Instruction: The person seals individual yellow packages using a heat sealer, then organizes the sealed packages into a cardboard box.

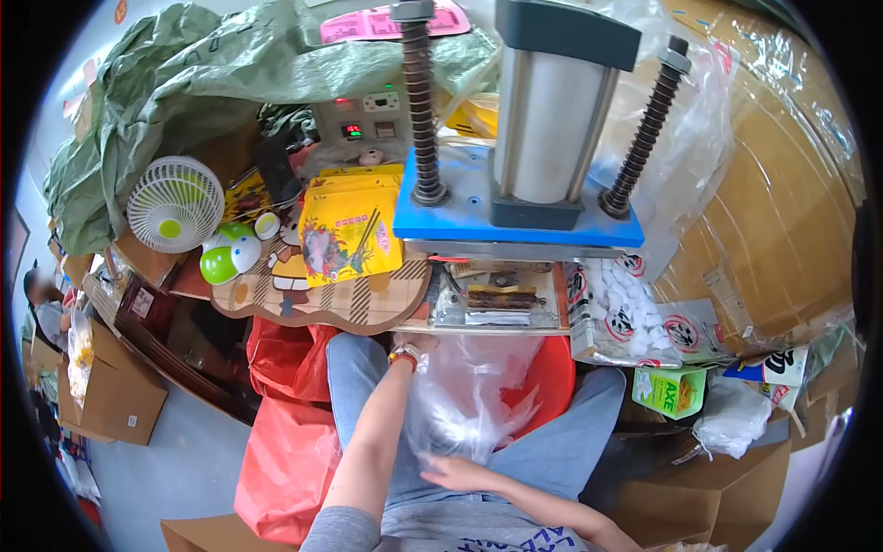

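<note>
Between the left hand point(418, 344) and the right hand point(457, 474), translucent, whitish plastic point(469, 396); to its right, a bright red bin point(558, 377). Beyond the left hand, a brown mat point(363, 311) patterned with plaid, and yellow packets point(345, 248) with multicoloured print; farther left, a white fan point(175, 204) with a green centre. Beyond both hands, a blue press plate point(474, 193). Left of the hands, a coral-red bag point(287, 460). Around the right hand, pale-blue jeans point(552, 446) and a grey shirt point(432, 532) with dark-blue lettering.

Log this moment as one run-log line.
left hand: at upper edge of clear plastic | right hand: at its lower edge | red tub: between knees | yellow packets: on patterned board
</note>
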{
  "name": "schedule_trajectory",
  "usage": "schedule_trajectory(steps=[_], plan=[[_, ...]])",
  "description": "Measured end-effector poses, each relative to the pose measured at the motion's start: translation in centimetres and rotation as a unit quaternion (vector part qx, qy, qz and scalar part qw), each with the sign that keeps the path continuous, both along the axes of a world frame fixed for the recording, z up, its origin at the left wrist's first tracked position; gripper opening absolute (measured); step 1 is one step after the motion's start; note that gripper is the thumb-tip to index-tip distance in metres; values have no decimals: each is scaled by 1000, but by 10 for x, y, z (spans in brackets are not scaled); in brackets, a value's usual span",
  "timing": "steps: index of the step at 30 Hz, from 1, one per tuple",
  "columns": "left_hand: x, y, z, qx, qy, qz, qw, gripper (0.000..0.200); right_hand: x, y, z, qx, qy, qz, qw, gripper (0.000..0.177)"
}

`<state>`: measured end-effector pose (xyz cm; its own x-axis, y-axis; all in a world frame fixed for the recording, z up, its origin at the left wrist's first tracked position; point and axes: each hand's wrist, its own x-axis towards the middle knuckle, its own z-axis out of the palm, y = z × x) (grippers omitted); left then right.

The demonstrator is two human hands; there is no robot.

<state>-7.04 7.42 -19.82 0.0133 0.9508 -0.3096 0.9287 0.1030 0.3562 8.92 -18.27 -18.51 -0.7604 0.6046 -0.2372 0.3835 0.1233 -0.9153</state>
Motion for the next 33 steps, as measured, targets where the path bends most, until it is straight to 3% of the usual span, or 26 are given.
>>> schedule_trajectory(steps=[1, 3, 4, 5, 6, 7, 11, 14, 15, 18, 20, 21, 22, 23, 25, 27, 28, 29, 30, 31, 33], plan=[[-1, 19, -15, -60, 76, -31, 995, 48, -4, 5, 19, -30, 23, 57, 998, 62], [-10, 21, 10, -66, 74, -82, 992, 52, 7, -4, 23, 12, 68, 37, 997, 58], [-14, 23, 20, -68, 66, -126, 987, 56, 21, 0, 42, -34, -4, 76, 996, 58], [-18, 28, 14, -43, 30, -101, 994, 58, 35, 5, 59, -82, -78, 116, 987, 57], [-26, 34, -4, -19, -6, -74, 997, 61, 46, 8, 66, -47, -186, 122, 974, 59], [-43, 61, -95, 109, -30, 5, 994, 58, 53, 10, 65, -49, -184, 114, 975, 59], [-36, 63, -90, 88, -38, -31, 995, 58, 60, 16, 32, 27, -213, 81, 973, 67], [-29, 62, -84, 71, -45, -49, 995, 58, 42, 28, -5, 169, -280, -25, 945, 77], [-30, 61, -82, 65, -47, -53, 995, 58, 39, 35, -4, 168, -282, -23, 944, 77], [-29, 59, -76, 52, -54, -63, 995, 58, 41, 59, -11, 60, -329, -12, 942, 90], [-31, 57, -73, 44, -52, -74, 995, 59, 92, 58, -83, 43, -231, -67, 970, 95], [-34, 57, -70, 40, -53, -78, 995, 59, 130, 64, -78, 35, -272, -36, 961, 101], [-41, 54, -68, 36, -54, -82, 995, 59, 171, 70, -127, -120, -265, 1, 957, 101], [-46, 56, -65, 29, -54, -88, 994, 59, 199, 78, -115, -189, -279, -34, 941, 97], [-57, 54, -62, 20, -55, -98, 993, 59, 233, 98, -74, -60, -485, -42, 871, 87], [-54, 46, -52, 12, -54, -109, 992, 59, 243, 119, -28, -199, -390, -88, 895, 63], [-50, 38, -43, 12, -53, -110, 992, 59, 247, 116, -35, -235, -370, -93, 894, 51], [-39, 23, -18, 9, -103, -133, 986, 65, 249, 105, -39, -234, -370, -94, 894, 51], [-30, 16, -6, 9, -152, -154, 976, 72, 251, 94, -41, -208, -321, -210, 900, 52], [-29, 10, -15, 61, -131, -168, 975, 83, 252, 90, -41, -178, -265, -320, 892, 53], [-33, -3, -46, 123, -59, -176, 975, 97, 250, 85, -24, -143, -261, -348, 889, 58]])
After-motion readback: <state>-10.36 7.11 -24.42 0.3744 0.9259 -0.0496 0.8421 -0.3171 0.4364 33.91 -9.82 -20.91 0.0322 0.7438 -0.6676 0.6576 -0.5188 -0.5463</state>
